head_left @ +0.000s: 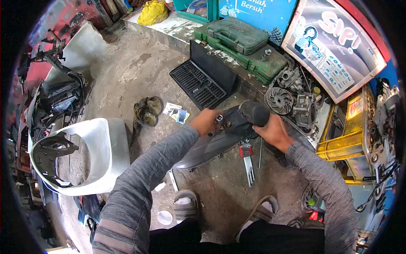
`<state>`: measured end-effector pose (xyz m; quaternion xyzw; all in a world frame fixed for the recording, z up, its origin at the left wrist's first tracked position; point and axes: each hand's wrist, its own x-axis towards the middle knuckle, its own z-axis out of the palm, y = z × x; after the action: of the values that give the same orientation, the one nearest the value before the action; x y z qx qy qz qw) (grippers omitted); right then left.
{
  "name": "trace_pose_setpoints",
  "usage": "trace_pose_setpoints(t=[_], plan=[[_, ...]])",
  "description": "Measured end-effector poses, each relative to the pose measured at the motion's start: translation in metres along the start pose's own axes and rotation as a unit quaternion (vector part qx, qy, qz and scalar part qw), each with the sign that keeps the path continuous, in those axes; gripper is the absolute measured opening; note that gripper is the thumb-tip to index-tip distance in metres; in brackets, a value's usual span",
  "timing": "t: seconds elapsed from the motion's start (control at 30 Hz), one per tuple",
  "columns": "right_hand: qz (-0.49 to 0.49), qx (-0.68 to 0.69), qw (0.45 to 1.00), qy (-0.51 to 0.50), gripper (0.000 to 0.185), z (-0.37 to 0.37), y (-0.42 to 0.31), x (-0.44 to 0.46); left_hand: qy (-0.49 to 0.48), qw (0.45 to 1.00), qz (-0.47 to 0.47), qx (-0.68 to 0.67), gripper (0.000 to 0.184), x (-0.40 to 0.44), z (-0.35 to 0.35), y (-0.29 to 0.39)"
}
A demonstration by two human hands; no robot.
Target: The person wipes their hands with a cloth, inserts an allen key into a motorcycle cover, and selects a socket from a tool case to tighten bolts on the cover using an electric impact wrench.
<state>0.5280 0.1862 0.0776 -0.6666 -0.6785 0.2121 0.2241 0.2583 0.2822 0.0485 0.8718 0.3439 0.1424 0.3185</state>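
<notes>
A small silver socket shows at the fingertips of my left hand, which is closed around it. My right hand grips a black power driver, its rounded rear end facing up towards me; the handle is mostly hidden. The driver's brassy nose lies just right of the socket; I cannot tell whether they touch. Beneath both hands rests a dark grey plastic vehicle cover. A hex key set in a red holder lies on the floor close to the cover.
Ahead is an open black socket case, with green tool cases behind it. Metal engine parts and a yellow crate stand right. A white fairing, worn gloves and a white cup are left.
</notes>
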Motion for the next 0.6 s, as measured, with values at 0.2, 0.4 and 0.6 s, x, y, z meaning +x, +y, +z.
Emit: trace_pose_setpoints(t=[0.2,0.4,0.6], plan=[[0.005,0.006,1.000,-0.002,0.035,0.001,-0.022,0.001,-0.051,0.998,0.018,-0.030,0.034,0.004,0.003,-0.004],[-0.032,0.029,0.999,0.021,0.041,-0.006,-0.019,-0.005,-0.022,0.999,0.014,-0.033,0.040,0.010,0.014,0.000],[-0.046,-0.040,0.995,0.075,0.049,0.004,0.005,-0.013,-0.020,0.999,0.015,-0.024,0.043,0.013,0.016,0.004]])
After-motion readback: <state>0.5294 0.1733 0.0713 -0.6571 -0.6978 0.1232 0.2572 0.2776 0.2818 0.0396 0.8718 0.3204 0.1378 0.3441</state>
